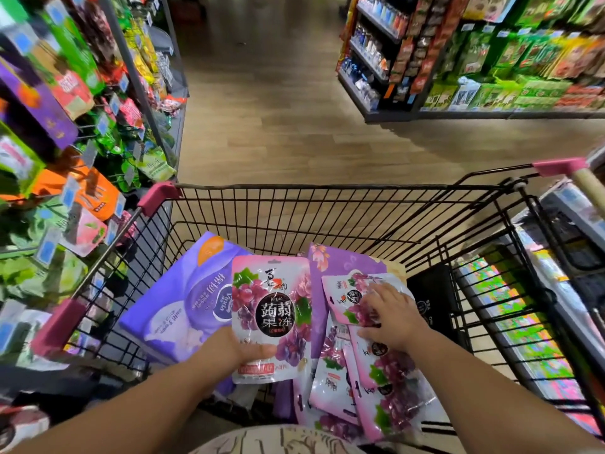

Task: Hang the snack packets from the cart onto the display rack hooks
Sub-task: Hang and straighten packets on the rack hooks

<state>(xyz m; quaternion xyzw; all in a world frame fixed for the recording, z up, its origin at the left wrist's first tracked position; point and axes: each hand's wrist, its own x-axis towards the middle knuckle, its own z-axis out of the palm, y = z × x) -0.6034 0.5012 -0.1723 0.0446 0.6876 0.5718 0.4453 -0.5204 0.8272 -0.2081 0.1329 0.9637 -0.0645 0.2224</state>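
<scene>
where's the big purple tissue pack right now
In the head view, the purple tissue pack sits in the left half of the cart, beside the left wire wall and just left of the grape jelly packet the left hand holds.

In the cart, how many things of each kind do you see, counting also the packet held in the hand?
Grape snack packets: at least 5, one in the left hand; the pile overlaps
Large purple packs: 2
Black item: 1
Total: at least 8
</scene>
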